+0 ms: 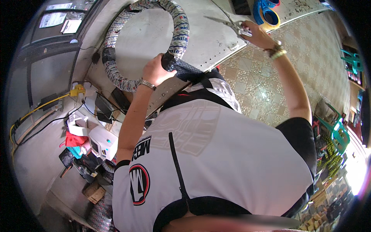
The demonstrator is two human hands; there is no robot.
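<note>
A large ring wrapped in printed white-and-blue strips, with black-wrapped patches, lies at the left of the light worktable. My left hand is closed round the ring's near right side, at a black-wrapped part. From there a black strip runs right toward the table's near edge and my lap; its end cannot be made out. Farther right, apart from the ring, my right hand holds a pair of scissors by the handles. The blades point left over the tabletop and look parted, though somewhat blurred.
Tape rolls, blue and yellow-edged, stand just beyond my right hand. A dark flat object lies at the far edge. A yellow plug with cords and a white machine are at left. Green chairs stand right.
</note>
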